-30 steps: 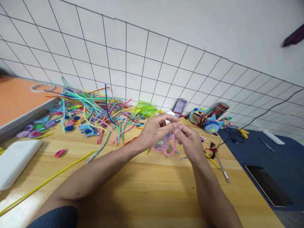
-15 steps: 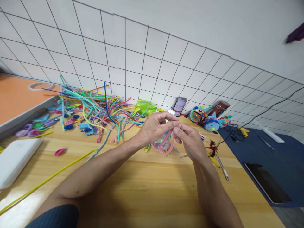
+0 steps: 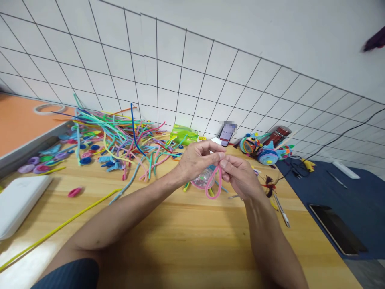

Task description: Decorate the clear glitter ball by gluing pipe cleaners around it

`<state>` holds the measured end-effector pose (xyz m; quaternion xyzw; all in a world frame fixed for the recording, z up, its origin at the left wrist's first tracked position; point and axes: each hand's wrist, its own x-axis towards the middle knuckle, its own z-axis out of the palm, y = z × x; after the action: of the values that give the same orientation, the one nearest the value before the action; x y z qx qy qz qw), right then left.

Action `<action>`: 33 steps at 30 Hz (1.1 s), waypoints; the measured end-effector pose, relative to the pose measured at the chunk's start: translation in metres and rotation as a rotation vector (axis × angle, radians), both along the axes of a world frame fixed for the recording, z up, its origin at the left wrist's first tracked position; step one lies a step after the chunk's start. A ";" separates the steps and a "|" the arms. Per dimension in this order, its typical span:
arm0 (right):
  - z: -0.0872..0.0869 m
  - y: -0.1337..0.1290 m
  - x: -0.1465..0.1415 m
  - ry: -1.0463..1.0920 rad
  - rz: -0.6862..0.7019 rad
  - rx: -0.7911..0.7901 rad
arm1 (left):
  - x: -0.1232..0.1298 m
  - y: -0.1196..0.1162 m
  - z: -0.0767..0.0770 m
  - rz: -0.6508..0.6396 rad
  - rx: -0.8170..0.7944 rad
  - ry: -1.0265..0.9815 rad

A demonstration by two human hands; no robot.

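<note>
A pink pipe cleaner bent into a narrow loop hangs below my fingertips over the wooden table. My left hand pinches its upper end between thumb and fingers. Touching it from the other side, my right hand also pinches the top of the loop. Behind the loop sits a clear round object with a pink rim, partly hidden by the loop and my left hand. The ends of the pipe cleaner are covered by my fingers.
Many coloured pipe cleaners lie at the back left, near a white box. A green packet, a phone and decorated crafts stand by the wall. A tablet lies on the right.
The pink loop has turned and looks narrower, hanging slightly farther right and lower. Both hands keep their pinch in nearly the same place.
</note>
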<state>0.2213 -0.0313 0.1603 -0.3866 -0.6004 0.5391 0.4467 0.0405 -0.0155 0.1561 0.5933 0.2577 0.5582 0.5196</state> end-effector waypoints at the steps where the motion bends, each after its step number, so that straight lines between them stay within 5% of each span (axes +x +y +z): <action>1: 0.000 0.000 0.000 -0.001 -0.011 0.009 | 0.000 0.000 -0.001 0.005 0.008 0.000; 11: 0.004 -0.001 0.000 -0.001 -0.191 0.151 | 0.006 -0.008 -0.001 -0.009 -0.030 0.117; 16: 0.005 0.000 0.004 0.017 -0.251 0.166 | 0.007 -0.008 0.002 -0.283 -0.040 0.173; 22: 0.010 -0.003 0.002 0.034 -0.196 0.121 | 0.004 -0.004 0.001 -0.502 -0.280 0.034; 33: 0.009 -0.001 0.003 0.043 -0.190 0.088 | 0.009 -0.007 -0.002 -0.437 -0.338 0.070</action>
<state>0.2244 -0.0327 0.1696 -0.4102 -0.5742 0.4756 0.5252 0.0500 -0.0225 0.1540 0.5585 0.2309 0.3612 0.7101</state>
